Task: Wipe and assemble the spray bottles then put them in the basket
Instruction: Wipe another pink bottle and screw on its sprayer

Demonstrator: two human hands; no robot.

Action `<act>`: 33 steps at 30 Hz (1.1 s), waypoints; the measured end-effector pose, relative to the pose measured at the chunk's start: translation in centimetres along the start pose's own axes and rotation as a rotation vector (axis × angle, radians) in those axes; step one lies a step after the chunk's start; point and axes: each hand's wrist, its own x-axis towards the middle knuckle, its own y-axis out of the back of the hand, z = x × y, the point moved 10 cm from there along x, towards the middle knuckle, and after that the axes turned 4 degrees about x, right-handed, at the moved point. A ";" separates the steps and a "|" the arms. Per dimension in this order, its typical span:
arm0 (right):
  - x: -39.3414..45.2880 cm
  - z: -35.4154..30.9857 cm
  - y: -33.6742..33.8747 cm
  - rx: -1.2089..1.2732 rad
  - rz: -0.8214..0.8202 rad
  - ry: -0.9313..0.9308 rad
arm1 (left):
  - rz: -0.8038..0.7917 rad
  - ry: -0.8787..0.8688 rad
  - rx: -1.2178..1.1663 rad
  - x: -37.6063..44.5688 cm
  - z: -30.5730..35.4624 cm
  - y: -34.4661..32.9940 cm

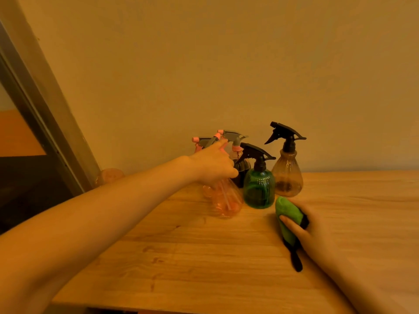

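Note:
Several spray bottles stand grouped at the back of the wooden table (pixel 204 257). My left hand (pixel 213 164) reaches out and grips the neck of a clear pink bottle (pixel 226 200) with a grey and pink trigger head. Behind it stand a second pink-headed bottle (pixel 235 143) and a dark bottle (pixel 242 171), both partly hidden. A green bottle (pixel 258 189) and a clear brownish bottle (pixel 287 175) carry black trigger heads. My right hand (pixel 310 232) rests on the table and holds a green cloth (pixel 288 218) with a black edge.
A plain wall rises just behind the bottles. A metal door or window frame (pixel 45 123) slants along the left. A pinkish round object (pixel 111 175) sits at the table's far left corner. The table's near edge runs along the bottom left.

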 end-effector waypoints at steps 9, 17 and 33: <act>-0.1 -0.3 0.0 0.002 -0.003 -0.003 | 0.284 0.012 -0.283 -0.7 -0.5 4.4; -0.2 -0.5 0.0 0.019 -0.015 -0.014 | 0.356 0.005 -0.636 -0.9 -0.6 4.8; -1.0 -1.3 -1.6 -0.138 -0.138 -0.018 | 0.676 0.107 -0.718 -5.3 -3.0 4.8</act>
